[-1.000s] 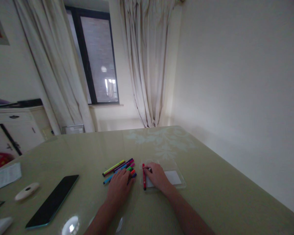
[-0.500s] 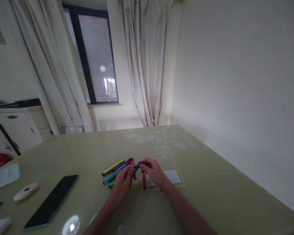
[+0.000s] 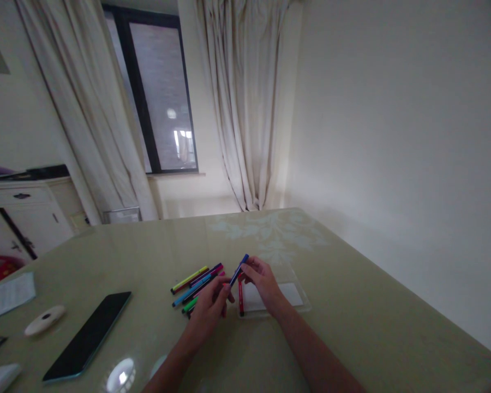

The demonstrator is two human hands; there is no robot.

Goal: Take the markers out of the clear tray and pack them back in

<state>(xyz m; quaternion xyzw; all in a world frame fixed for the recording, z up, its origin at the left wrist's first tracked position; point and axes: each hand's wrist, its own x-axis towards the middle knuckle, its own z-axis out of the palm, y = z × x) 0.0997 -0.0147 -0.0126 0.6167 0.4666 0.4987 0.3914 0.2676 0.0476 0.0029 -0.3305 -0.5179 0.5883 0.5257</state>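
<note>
A blue marker (image 3: 240, 268) slants up and to the right between my two hands. My right hand (image 3: 262, 279) pinches its upper part between thumb and fingers. At its lower end my left hand (image 3: 211, 299) is closed, fingertips around the marker. Left of and partly behind my left hand lies a loose pile of markers, with a yellow marker (image 3: 190, 279), a light blue marker (image 3: 184, 297) and a green marker (image 3: 189, 305) among several. Under my right hand is a clear shallow case (image 3: 306, 307) with a white insert (image 3: 290, 293); a red marker (image 3: 241, 299) lies along its left side.
On the left of the glossy table (image 3: 147, 256) lie a black phone-like device (image 3: 88, 337), a white oval object (image 3: 45, 320) and a folded paper (image 3: 10, 295). A wall (image 3: 393, 164) runs along the right edge; curtains (image 3: 245, 109) hang behind.
The blue marker has risen, and more of its length shows between my hands. My right hand has shifted slightly right, uncovering more of the red marker.
</note>
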